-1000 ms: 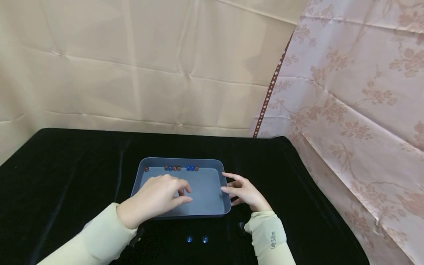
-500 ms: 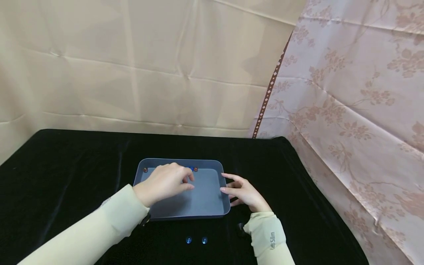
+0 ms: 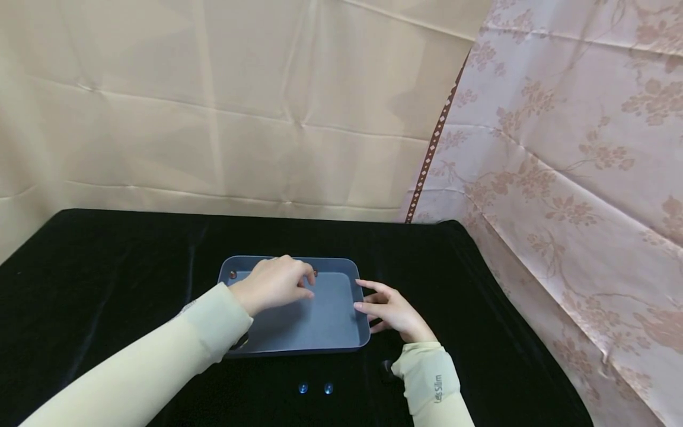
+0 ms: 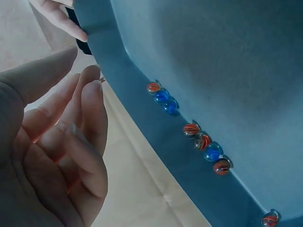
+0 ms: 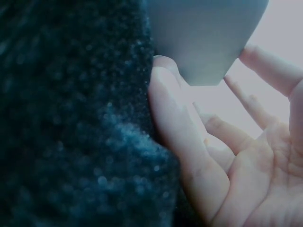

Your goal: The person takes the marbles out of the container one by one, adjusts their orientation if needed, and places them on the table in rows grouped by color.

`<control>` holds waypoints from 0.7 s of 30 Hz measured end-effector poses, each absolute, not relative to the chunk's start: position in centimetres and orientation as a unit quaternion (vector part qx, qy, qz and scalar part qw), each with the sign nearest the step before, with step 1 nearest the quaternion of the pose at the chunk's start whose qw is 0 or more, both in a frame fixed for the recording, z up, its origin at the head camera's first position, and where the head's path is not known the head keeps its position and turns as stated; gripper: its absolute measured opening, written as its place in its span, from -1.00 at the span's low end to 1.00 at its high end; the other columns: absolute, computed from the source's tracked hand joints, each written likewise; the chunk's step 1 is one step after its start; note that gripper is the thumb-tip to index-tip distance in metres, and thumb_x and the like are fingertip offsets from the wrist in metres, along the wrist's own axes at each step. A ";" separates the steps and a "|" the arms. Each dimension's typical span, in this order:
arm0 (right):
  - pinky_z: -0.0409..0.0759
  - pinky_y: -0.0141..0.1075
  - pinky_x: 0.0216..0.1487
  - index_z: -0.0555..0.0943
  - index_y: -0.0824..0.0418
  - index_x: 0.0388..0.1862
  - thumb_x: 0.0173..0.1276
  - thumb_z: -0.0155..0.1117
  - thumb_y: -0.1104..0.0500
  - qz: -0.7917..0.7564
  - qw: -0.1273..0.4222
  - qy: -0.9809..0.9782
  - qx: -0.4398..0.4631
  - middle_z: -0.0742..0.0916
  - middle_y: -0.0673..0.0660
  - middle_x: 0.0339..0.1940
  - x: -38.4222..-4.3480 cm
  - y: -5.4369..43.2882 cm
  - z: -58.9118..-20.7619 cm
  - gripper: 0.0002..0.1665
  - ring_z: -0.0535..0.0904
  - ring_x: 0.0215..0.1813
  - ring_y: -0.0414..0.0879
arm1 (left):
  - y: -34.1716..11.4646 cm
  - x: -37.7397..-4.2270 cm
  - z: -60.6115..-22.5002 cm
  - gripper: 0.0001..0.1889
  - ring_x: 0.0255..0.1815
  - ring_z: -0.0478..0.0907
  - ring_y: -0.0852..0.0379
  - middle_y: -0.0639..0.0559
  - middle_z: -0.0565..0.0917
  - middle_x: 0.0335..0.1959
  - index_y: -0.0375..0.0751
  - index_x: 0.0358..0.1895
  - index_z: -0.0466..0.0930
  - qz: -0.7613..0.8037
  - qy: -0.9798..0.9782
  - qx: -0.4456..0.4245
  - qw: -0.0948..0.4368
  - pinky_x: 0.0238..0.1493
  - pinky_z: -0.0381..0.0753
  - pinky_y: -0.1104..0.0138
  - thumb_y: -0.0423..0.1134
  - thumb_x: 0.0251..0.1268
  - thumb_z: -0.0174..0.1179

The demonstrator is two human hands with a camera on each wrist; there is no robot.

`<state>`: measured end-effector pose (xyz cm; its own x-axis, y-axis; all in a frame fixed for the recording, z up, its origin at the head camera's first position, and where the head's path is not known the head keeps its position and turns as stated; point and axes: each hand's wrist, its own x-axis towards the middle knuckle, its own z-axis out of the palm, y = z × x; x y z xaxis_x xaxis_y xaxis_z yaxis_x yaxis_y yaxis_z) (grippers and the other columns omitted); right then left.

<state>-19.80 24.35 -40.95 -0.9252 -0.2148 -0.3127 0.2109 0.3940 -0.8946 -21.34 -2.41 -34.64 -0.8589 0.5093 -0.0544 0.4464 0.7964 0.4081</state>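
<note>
A blue-grey rectangular tray (image 3: 333,308) lies on the black cloth. My left hand (image 3: 277,283) is over its far side with loosely bent fingers; in the left wrist view its thumb and fingertips stand apart and I see nothing held. Several glass marbles line the tray's far wall: a group with blue marbles (image 4: 162,96) and an orange-striped one, a second group with orange-striped marbles (image 4: 191,129), and a lone orange-striped marble (image 4: 270,219). In the head view this hand hides most of them. My right hand (image 3: 397,311) touches the tray's right wall with spread, relaxed fingers.
Two blue marbles, a left one (image 3: 303,388) and a right one (image 3: 328,388), lie on the black cloth (image 3: 443,279) in front of the tray. A beige curtain (image 3: 240,118) hangs behind the table, a pink floral one (image 3: 560,148) on the right.
My left hand has moved away from me and slightly right, from the tray's middle to its far side, covering most of the marbles. My right hand stays at the tray's right wall.
</note>
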 end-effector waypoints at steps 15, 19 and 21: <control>0.72 -0.03 -0.13 0.35 0.03 0.47 0.38 0.32 0.02 -0.549 0.195 0.813 -0.013 0.63 0.30 0.07 -19.9 24.6 -41.1 -0.29 0.68 -0.14 0.03 | -0.6 -23.9 -36.0 -0.81 -0.41 0.55 0.17 0.02 0.76 -0.15 -0.09 -0.06 0.73 0.164 0.958 0.231 0.040 -0.39 0.61 0.26 -0.28 0.28 0.30; 0.72 -0.03 -0.13 0.35 0.03 0.48 0.38 0.33 0.02 -0.547 0.195 0.814 -0.016 0.64 0.30 0.07 -19.8 24.6 -41.1 -0.28 0.68 -0.14 0.02 | -0.3 -24.3 -36.4 -0.82 -0.40 0.57 0.15 0.03 0.76 -0.19 -0.10 -0.08 0.74 0.157 0.962 0.223 0.030 -0.34 0.64 0.21 -0.27 0.28 0.30; 0.72 -0.03 -0.14 0.36 0.03 0.47 0.37 0.33 0.02 -0.548 0.194 0.814 -0.013 0.64 0.29 0.06 -19.8 24.6 -41.1 -0.28 0.67 -0.15 0.02 | -0.1 -24.4 -36.7 -0.84 -0.41 0.57 0.15 0.04 0.76 -0.22 -0.10 -0.10 0.74 0.152 0.963 0.223 0.022 -0.34 0.65 0.19 -0.27 0.27 0.30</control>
<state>-19.83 24.57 -41.06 -0.9242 -0.2334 -0.3022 0.1923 0.3991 -0.8965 -24.44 -0.15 -36.65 -0.8997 0.4359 0.0248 0.4223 0.8546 0.3022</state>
